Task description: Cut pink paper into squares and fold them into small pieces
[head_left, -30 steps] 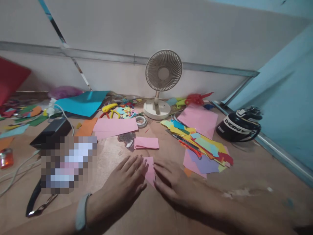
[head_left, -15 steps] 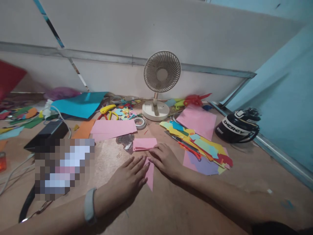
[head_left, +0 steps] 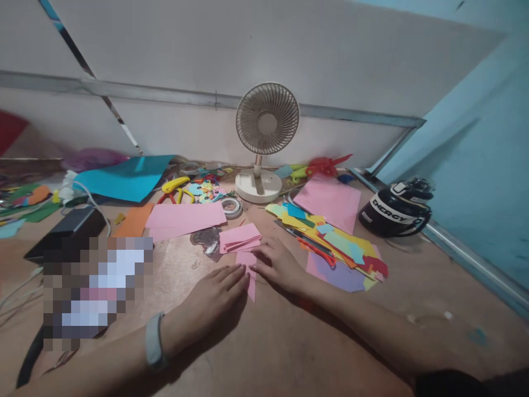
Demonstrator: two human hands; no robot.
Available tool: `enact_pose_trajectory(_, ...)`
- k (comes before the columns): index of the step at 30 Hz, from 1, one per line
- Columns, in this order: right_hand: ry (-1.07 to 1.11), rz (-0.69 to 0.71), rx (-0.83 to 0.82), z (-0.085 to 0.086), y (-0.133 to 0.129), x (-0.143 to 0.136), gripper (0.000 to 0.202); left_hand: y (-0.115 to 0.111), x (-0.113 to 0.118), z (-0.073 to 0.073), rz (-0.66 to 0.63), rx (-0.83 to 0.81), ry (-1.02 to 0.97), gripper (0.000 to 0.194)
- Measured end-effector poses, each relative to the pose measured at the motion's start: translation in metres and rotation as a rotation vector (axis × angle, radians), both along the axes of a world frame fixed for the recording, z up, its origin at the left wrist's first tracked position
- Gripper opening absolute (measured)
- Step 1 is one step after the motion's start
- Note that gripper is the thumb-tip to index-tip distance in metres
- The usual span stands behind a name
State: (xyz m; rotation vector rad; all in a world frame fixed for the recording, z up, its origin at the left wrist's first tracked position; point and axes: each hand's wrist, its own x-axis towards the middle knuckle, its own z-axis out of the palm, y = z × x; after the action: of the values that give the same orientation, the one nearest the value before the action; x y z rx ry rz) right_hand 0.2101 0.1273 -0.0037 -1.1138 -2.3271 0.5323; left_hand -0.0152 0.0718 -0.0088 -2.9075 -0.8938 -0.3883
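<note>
A narrow piece of pink paper point(head_left: 246, 258) lies on the tabletop between my hands, its pointed lower end towards me. My left hand point(head_left: 223, 286) rests on it with fingers stretched out flat and close together, a grey band on the wrist. From the other side my right hand point(head_left: 279, 264) touches the paper's right edge, its thumb and forefinger apart and its fingers slightly bent. Just beyond my fingertips sits a small stack of folded pink paper point(head_left: 240, 238). Part of the narrow piece is hidden under my fingers.
A fan point(head_left: 258, 184) stands at the back. To the right are scissors point(head_left: 316, 251) among coloured paper scraps point(head_left: 343, 242), and a dark jug point(head_left: 397, 212). On the left lie pink sheets point(head_left: 185, 219), a tape roll point(head_left: 231, 208), yellow-handled pliers point(head_left: 177, 184) and a black box point(head_left: 68, 231).
The narrow pink paper has shifted away from me, showing more at its upper end and less at its point. The pink stack sits tilted and spread. My view has turned slightly right.
</note>
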Motion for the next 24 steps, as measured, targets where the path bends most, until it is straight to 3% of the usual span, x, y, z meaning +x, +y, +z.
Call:
enact_pose_trajectory(6,0.097,-0.022,-0.127,0.003,0.004,-0.004,0.011,0.001,0.001,-0.003,0.004,0.000,0.006,0.040)
enact_pose_trajectory(11,0.149,-0.020,-0.164,0.004,-0.004,-0.008,0.009,-0.001,0.002,0.005,0.000,-0.029,-0.033,0.038)
enact_pose_trajectory(17,0.338,-0.063,-0.402,0.002,-0.006,-0.010,0.036,-0.002,0.006,0.012,0.004,-0.071,-0.133,0.025)
enact_pose_trajectory(20,0.330,-0.034,-0.338,0.000,-0.005,-0.008,0.033,-0.001,0.007,0.014,0.008,-0.063,-0.173,0.019)
enact_pose_trajectory(24,0.221,0.104,-0.092,-0.003,-0.004,-0.003,0.022,0.000,0.005,0.018,0.049,-0.049,-0.164,0.018)
